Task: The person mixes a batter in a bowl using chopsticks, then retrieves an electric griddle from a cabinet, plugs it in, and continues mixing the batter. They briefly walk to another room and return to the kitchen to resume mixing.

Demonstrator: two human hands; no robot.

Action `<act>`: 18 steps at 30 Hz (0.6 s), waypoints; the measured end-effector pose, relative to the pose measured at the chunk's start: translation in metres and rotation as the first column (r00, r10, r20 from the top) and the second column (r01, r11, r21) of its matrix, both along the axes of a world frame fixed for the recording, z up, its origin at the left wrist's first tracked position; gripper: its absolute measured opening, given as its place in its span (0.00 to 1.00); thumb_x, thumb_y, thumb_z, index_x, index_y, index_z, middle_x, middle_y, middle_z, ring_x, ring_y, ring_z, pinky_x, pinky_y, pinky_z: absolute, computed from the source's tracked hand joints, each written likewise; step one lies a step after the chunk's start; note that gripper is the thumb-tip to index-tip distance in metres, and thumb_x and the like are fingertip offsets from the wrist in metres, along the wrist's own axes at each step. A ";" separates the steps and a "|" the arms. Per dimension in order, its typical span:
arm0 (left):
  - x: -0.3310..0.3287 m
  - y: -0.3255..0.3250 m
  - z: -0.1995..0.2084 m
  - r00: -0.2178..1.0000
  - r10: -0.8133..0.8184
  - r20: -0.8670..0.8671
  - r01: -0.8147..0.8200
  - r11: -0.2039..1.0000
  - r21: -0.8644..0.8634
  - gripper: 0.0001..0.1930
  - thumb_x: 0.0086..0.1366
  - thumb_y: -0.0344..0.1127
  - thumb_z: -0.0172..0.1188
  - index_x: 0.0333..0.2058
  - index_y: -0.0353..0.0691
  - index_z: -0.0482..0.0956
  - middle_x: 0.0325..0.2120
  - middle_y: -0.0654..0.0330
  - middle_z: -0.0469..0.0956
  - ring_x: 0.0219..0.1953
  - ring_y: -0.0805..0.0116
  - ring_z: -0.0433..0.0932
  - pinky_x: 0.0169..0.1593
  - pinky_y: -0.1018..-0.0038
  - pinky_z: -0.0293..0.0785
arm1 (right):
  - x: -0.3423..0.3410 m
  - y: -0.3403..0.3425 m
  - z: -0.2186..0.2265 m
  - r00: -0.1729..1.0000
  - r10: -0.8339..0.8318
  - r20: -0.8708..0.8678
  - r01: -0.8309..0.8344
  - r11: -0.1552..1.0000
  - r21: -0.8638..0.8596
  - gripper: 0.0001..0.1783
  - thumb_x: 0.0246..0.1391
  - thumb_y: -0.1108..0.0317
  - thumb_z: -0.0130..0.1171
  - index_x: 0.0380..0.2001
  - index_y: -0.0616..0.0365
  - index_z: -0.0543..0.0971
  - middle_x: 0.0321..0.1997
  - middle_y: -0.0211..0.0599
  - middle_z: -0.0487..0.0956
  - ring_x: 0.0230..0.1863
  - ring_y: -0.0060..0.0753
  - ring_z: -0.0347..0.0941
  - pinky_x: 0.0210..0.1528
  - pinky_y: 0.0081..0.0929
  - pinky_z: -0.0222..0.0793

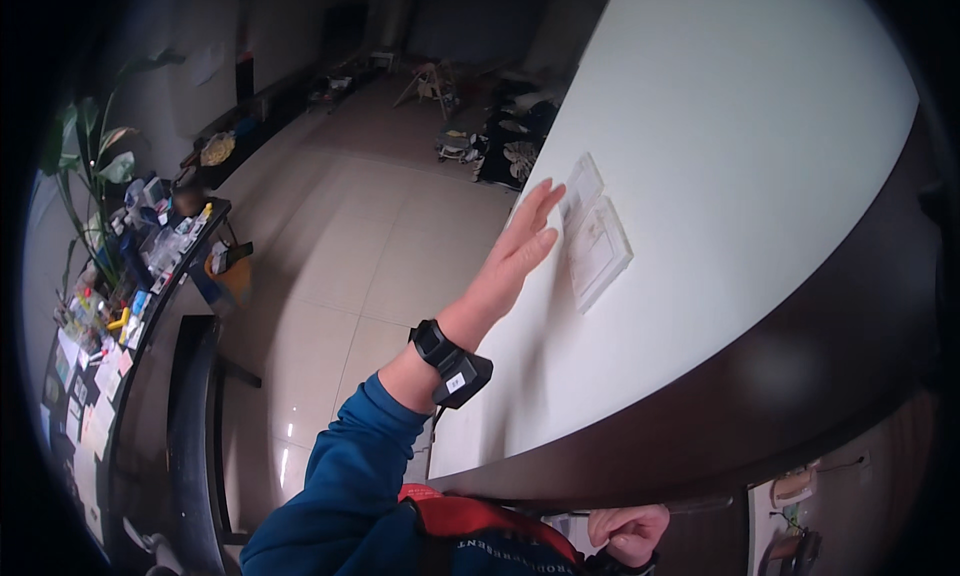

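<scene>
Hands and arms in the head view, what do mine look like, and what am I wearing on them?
Both hands are ungloved. Your left hand has a black wristband with a chunky black box bearing a small white label; the left sleeve is dark blue. Your right hand has something dark at the wrist, too cut off to identify.

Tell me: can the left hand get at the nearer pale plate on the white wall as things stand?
Likely yes: the left hand is raised beside the nearer pale plate, fingers extended, nothing visibly blocking. Contact can't be confirmed.
</scene>
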State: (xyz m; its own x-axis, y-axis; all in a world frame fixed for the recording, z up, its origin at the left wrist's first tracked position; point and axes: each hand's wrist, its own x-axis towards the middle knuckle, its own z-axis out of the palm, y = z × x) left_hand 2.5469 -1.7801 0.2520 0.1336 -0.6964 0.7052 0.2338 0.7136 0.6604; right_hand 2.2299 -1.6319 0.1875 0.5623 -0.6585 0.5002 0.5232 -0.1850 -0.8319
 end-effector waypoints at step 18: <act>-0.133 0.034 -0.090 0.987 -0.037 -0.159 0.089 0.938 0.336 0.24 0.68 0.44 0.47 0.56 0.39 0.53 0.52 0.55 0.60 0.49 0.62 0.65 0.55 0.69 0.60 | -0.082 0.023 0.023 0.976 0.164 -0.140 -0.181 0.977 -0.116 0.08 0.57 0.69 0.58 0.36 0.63 0.77 0.25 0.29 0.76 0.26 0.17 0.71 0.28 0.17 0.65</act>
State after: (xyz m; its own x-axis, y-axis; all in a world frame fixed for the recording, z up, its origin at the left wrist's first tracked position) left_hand 2.4135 -1.7465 0.1619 0.1660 -0.9016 0.3994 0.3845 0.4322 0.8157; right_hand 2.1481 -1.6090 0.2105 0.7271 -0.4814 0.4895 0.4463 -0.2103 -0.8698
